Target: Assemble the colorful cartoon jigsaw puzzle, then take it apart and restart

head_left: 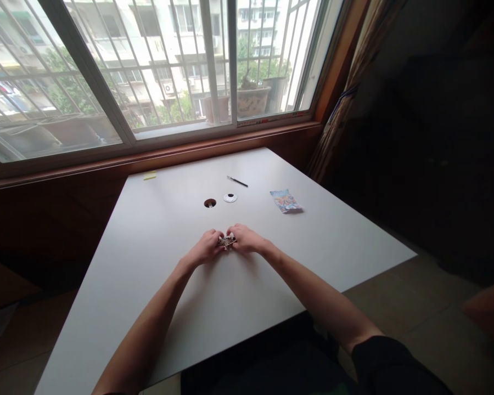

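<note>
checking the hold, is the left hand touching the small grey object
Touching: the head view shows the left hand pinching one end of the small grey object.

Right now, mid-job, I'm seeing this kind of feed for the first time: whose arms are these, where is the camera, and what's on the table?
There is no machine here. These are a person's two bare arms, filmed by one camera worn on their head, looking forward and down. The left hand and right hand meet over a white table and pinch a small object, too small to identify. Farther off lie a pen, a white round cap beside a hole, a colourful packet and a yellow note.
</note>
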A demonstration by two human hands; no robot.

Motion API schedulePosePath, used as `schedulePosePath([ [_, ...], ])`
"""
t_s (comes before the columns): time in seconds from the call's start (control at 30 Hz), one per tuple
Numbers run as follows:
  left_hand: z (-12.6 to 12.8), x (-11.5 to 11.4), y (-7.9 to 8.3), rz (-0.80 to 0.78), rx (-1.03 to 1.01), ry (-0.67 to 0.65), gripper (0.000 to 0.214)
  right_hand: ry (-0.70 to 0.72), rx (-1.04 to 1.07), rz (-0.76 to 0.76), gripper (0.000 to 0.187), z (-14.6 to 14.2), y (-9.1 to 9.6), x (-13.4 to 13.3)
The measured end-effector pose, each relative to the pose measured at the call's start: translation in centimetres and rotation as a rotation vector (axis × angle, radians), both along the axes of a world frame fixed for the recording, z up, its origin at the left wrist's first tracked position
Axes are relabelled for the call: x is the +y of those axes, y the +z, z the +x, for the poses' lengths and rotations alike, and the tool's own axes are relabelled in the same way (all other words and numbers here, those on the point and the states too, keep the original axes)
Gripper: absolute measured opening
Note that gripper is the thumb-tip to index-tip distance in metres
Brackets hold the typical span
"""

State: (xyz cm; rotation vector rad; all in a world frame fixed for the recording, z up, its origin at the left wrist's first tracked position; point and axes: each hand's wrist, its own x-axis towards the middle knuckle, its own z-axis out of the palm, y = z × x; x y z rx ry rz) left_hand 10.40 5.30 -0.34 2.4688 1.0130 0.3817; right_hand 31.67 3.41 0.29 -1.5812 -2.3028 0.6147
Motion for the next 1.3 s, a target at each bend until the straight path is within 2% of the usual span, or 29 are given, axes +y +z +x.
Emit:
schedulePosePath([
  [0.1,0.1,-0.4,0.1,0.018,-0.011,0.004,0.023,0.015,-0.003,-0.002,0.028,-0.2,0.2,-0.1],
  [0.27,0.3,-1.5,-0.4,0.023,-0.073,0.021,0.023,0.042,0.040,0.013,0.031,-0.9,0.1,-0.7],
  [0.43,0.3,-1.6,-1.0,0.001,-0.136,0.106,0.016,-0.025,0.111,0.025,0.014,-1.2,0.0,-0.3],
  [0.53,0.4,-1.3,-1.0,-0.020,-0.193,0.171,0.011,-0.085,0.191,0.014,0.011,-0.8,0.3,0.1],
  [0.7,0.8,-0.7,-0.7,-0.122,-0.343,0.272,0.025,-0.134,0.323,-0.064,0.019,-0.1,0.8,-0.1],
  [0.8,0.8,-0.2,-0.1,-0.204,-0.423,0.277,0.038,-0.081,0.396,-0.105,0.030,0.1,1.3,-0.4],
  [0.9,-0.4,0.2,1.0,-0.262,-0.445,0.230,0.044,0.011,0.448,-0.122,0.045,0.7,2.0,-0.7],
  [1.03,-3.9,-0.6,2.0,-0.271,-0.361,0.165,0.048,0.061,0.432,-0.109,0.048,2.8,2.2,-1.6],
  [1.07,-4.7,-1.1,1.8,-0.245,-0.290,0.153,0.057,0.054,0.413,-0.095,0.050,3.3,2.0,-2.0],
  [1.13,-5.8,-2.1,1.1,-0.120,-0.034,0.131,0.088,0.045,0.342,-0.072,0.065,4.0,1.4,-2.7],
  [1.2,-5.8,-2.8,0.0,-0.040,0.148,0.116,0.109,0.067,0.217,-0.048,0.077,3.7,0.6,-3.3],
  [1.3,-4.1,-2.9,-1.2,0.017,0.172,0.083,0.109,0.122,0.115,0.034,0.067,1.9,-0.2,-3.1],
])
